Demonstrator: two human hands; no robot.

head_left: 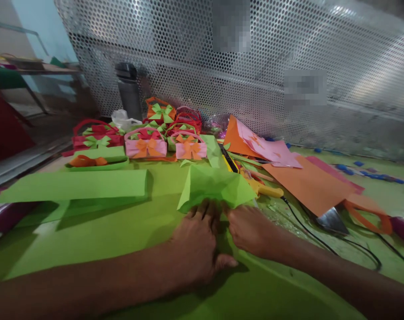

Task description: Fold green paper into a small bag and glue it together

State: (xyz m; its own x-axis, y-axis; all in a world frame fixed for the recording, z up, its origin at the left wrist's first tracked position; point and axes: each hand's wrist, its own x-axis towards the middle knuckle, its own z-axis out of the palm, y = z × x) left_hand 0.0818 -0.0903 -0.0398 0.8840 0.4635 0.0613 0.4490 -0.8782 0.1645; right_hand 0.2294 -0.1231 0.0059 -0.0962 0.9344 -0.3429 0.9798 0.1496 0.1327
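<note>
A sheet of light green paper (pixel 218 184) stands partly folded up on the green tabletop in front of me, its sides bent inward. My left hand (pixel 197 246) lies palm down at its near edge, fingers stretched forward onto the paper and thumb apart. From the right, my right hand (pixel 250 229) meets the same edge, with the index finger on the paper and the other fingers curled in. The fingertips of both hands are partly hidden by the paper and shadow.
Small paper handbags (pixel 146 148) with bows stand at the back. A larger folded green paper (pixel 78 184) lies left. To the right are a yellow glue gun (pixel 268 191) with a black cord, a utility knife (pixel 229 159) and orange sheets (pixel 309 182). A dark bottle (pixel 129 91) stands behind.
</note>
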